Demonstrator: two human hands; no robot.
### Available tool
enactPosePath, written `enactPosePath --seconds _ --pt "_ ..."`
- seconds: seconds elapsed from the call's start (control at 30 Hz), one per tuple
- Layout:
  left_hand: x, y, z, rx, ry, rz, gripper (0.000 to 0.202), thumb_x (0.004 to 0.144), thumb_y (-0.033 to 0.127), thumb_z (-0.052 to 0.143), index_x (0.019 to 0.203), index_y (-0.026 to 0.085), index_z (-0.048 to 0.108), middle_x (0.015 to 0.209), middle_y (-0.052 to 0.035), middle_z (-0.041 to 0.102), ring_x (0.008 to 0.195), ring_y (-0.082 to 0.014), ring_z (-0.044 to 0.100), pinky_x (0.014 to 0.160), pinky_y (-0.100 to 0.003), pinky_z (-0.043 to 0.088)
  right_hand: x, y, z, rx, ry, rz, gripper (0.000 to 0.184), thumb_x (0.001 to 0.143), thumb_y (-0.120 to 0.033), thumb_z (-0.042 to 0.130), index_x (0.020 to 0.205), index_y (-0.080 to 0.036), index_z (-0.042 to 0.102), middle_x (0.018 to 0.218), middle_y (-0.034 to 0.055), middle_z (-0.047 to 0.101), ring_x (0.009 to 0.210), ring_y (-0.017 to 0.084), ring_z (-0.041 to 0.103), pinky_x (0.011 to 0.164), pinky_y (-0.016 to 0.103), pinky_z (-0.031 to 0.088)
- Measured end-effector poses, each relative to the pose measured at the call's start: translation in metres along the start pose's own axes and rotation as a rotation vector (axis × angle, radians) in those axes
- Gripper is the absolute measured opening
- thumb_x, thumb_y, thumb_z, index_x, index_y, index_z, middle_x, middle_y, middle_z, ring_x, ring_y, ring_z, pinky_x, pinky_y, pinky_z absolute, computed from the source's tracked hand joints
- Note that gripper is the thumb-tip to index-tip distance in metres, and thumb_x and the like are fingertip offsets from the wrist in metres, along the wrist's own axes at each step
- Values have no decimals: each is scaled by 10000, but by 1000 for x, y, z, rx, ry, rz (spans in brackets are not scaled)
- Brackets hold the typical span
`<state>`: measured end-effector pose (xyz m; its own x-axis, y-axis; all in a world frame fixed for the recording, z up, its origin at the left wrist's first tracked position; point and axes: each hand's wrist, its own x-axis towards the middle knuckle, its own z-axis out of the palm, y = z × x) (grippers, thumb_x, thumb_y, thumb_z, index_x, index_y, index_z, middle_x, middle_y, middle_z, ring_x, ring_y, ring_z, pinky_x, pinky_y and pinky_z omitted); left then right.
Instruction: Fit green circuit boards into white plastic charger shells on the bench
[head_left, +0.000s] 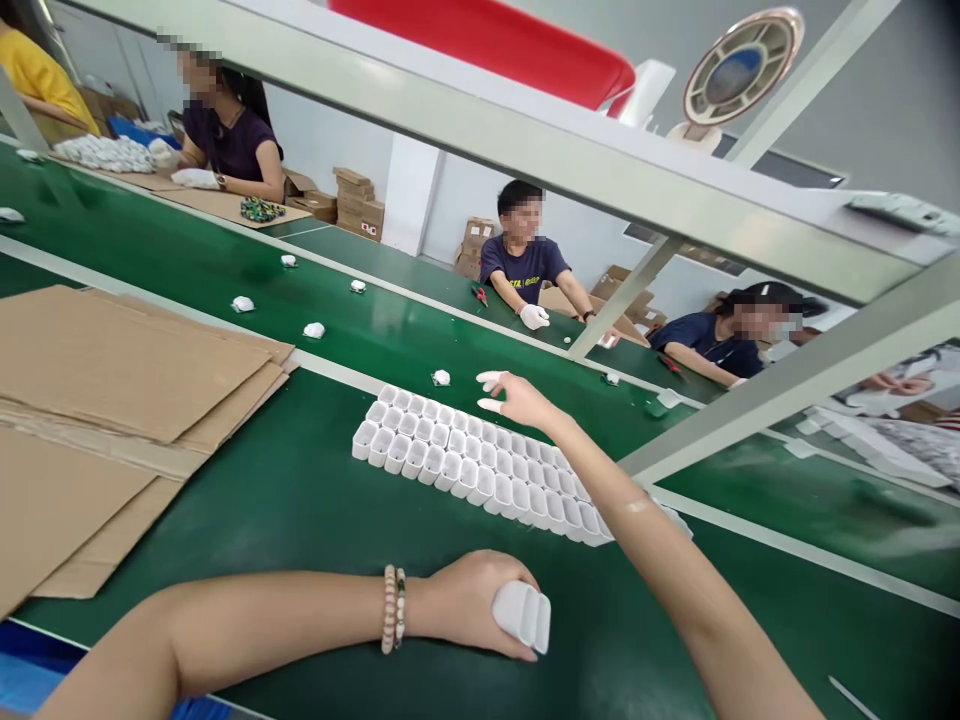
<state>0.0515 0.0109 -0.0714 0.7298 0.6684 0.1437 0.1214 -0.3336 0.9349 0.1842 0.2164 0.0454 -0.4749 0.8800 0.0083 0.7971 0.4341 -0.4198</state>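
Note:
My left hand (480, 605), with a beaded bracelet at the wrist, is closed around white plastic cases (517, 615) just above the green table. At least two of them show pressed together; the palm side is hidden. My right hand (521, 400) reaches over the green belt, white covers on its fingertips, fingers apart and holding nothing. Left of those fingertips, a small white part (441, 378) lies on the belt, not touched. Rows of open white plastic cases (465, 470) stand close together on the table, below my right hand and partly behind my right forearm.
Flattened cardboard sheets (135, 370) cover the table's left side. More small white parts (313, 330) lie spread along the belt. A slanted metal post (750, 380) and an overhead shelf beam (465, 130) frame the right and top. Several co-workers sit across the belt.

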Motion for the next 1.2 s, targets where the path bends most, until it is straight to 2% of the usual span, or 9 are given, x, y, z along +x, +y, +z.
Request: enactPosePath --seconds 0.07,0.17,0.27,0.4,0.57,0.7,0.87,1.0,1.2 --pt "1 0 -1 -12 8 13 713 495 532 921 1092 221 686 1129 -82 721 1048 -295 672 965 -415 505 50 7 14 28 -51 71 676 762 -193 801 1380 -114 540 1167 163 669 949 212 659 899 352 524" --pt "4 2 -6 -51 0 43 614 539 545 900 1037 233 721 1093 -63 730 1059 -292 675 977 -410 505 91 13 33 68 -65 99 784 665 -189 876 1370 -71 554 1080 158 710 864 195 675 844 322 544" --pt "6 7 -12 -95 -7 69 557 569 543 887 1009 239 731 1054 -43 742 1042 -282 685 983 -412 504 101 15 42 112 -47 78 572 630 -235 895 1141 -64 703 947 116 742 836 200 671 817 309 546" --pt "3 13 -15 -90 52 84 544 592 505 887 1023 219 717 1075 -65 736 1034 -270 682 950 -399 519 90 22 37 188 22 53 372 632 -222 877 949 -82 740 887 107 755 842 225 672 828 336 544" --pt "-5 21 -15 -69 268 64 501 664 371 859 1084 196 649 1108 -74 714 992 -233 681 904 -371 538 22 39 16 388 168 79 482 646 -310 878 1040 -111 683 1007 111 748 939 230 685 914 369 545" --pt "-5 23 -17 -23 365 69 431 744 343 810 1106 209 618 1137 -75 696 1037 -235 667 898 -378 542 -88 33 4 797 341 -43 682 556 -436 926 1112 -146 656 1037 103 739 939 244 706 915 433 573" --pt "-4 20 -18 55 378 128 420 773 330 797 1136 236 608 1153 -77 688 1054 -241 669 885 -383 558 -204 10 26 1040 358 39 557 603 -437 916 1057 -194 704 859 54 746 789 241 723 746 441 626" --pt "-3 18 -19 115 401 159 437 757 301 815 1138 243 608 1150 -74 691 1054 -232 675 906 -379 564 -237 4 50 952 414 -89 459 634 -384 909 1033 -224 750 783 25 720 727 201 690 733 393 612" --pt "0 19 -23 176 408 216 460 758 274 815 1170 241 612 1159 -81 690 1080 -233 671 936 -381 562 -247 -5 60 689 513 -242 403 764 -261 825 1157 -288 737 849 31 685 772 178 654 759 354 588"
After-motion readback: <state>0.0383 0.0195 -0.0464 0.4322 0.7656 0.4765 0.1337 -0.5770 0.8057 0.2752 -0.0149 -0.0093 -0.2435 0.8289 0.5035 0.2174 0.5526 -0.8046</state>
